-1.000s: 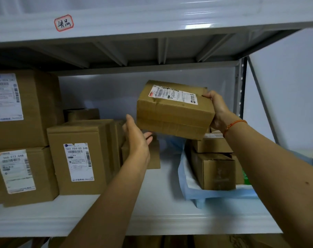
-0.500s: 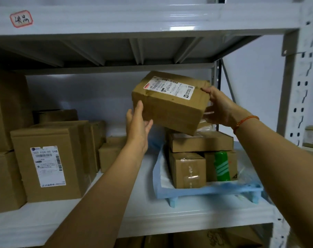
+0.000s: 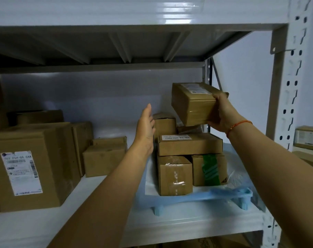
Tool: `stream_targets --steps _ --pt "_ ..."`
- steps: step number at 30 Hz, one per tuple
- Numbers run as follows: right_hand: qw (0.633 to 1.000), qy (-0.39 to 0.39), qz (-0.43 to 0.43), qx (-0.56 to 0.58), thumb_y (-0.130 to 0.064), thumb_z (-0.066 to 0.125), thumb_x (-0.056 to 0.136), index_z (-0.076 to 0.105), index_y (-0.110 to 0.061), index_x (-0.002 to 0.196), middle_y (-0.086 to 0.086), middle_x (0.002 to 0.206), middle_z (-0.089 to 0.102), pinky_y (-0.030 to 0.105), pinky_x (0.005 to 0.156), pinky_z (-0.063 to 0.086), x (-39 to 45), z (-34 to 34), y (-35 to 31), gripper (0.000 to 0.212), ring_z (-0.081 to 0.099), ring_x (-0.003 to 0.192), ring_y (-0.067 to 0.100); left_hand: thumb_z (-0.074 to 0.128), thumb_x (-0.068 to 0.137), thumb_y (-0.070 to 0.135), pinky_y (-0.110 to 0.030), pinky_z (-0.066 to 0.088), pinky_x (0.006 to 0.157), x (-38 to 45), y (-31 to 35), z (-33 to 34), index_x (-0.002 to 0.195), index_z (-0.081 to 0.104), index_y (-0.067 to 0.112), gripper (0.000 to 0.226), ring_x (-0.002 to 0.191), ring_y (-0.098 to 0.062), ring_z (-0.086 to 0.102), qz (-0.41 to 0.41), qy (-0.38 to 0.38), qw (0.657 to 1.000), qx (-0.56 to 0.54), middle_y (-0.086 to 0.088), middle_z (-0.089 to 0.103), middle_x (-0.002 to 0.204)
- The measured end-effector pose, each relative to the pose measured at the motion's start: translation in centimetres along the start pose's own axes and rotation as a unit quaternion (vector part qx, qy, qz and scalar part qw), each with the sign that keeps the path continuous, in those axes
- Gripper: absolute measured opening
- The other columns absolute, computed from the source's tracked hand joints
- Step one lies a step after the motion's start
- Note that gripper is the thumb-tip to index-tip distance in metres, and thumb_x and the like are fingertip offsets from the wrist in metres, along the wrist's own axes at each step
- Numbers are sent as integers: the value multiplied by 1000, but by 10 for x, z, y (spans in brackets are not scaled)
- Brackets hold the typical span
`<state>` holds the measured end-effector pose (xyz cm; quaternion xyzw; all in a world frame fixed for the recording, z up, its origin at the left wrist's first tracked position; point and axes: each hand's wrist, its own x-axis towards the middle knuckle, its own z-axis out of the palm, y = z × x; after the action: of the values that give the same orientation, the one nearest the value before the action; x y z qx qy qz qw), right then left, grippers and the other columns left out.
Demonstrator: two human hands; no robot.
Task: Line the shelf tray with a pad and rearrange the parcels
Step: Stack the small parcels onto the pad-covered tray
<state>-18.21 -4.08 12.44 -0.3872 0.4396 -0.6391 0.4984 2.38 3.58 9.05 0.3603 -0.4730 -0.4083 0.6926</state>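
**Parcel aloft in one hand, above the lined tray**

Your right hand (image 3: 221, 111) holds the brown taped cardboard parcel with the white shipping label on top (image 3: 193, 102), tilted, up in the air above the stack at the right end of the white metal shelf (image 3: 98, 235). Thumb on the upper edge, fingers wrapped under the near corner. Your left hand (image 3: 145, 129) is free, fingers together and extended, palm toward the stack, touching nothing that shows.

Below: the pale blue plastic tray on short legs (image 3: 229, 193), already lined with the white pad (image 3: 150, 185), its edge showing at the left. On the pad, a flat brown mailer box with a white label strip (image 3: 189, 144) lies across a small clear-taped carton (image 3: 174, 175) and a carton with green tape (image 3: 210, 170). More brown boxes sit behind; how they rest is hidden.

Handling, judged from this:
- One hand carries it at a corner, so it is likely light to moderate. Contents unknown; treat as fragile.
- The cardboard looks stiff, with square edges. The glossy tape band on the near face may be slick, so keep fingertips on bare board.
- A corner grip lets it swing. Bring your left hand under the far bottom edge before lowering.
- The mailer box offers the only flat landing; set it down level or it may slide toward the back.
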Motion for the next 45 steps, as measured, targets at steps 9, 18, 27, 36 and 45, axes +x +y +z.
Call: stream_targets --steps 9,18,27,36,45 --pt "998 26 29 -57 -62 72 65 38 -23 131 10 117 58 40 57 55 39 17 16 83 58 101 32 37 97 46 -35 22 115 17 -14 8 149 32 18 59 142 -20 31 3 11 1000 29 -3 33 155" --pt "995 67 31 -70 -55 67 81 23 -18 143 14 134 39 50 84 56 45 34 17 85 47 118 38 39 99 40 -26 32 100 23 -20 -3 146 36 14 54 139 -21 37 -13 31 999 15 -6 39 151" --pt "983 126 39 -126 -54 46 82 21 -27 146 16 140 39 56 97 45 49 38 24 73 44 120 40 39 98 44 -35 27 113 23 -26 -14 148 32 15 59 140 -24 35 -21 50 998 23 -8 34 154" --pt "930 260 -79 -248 -42 44 96 20 -15 150 20 151 23 47 105 34 11 39 14 64 35 132 37 38 98 44 -37 26 114 6 -23 -10 149 31 15 59 141 -23 35 -26 68 997 18 -8 34 154" --pt "906 207 -239 -282 -37 52 94 46 -13 128 14 134 45 43 96 42 -24 84 19 42 47 120 32 42 98 42 -34 36 101 -7 -27 -31 141 42 12 53 128 -25 48 -27 149 988 10 -12 47 143"
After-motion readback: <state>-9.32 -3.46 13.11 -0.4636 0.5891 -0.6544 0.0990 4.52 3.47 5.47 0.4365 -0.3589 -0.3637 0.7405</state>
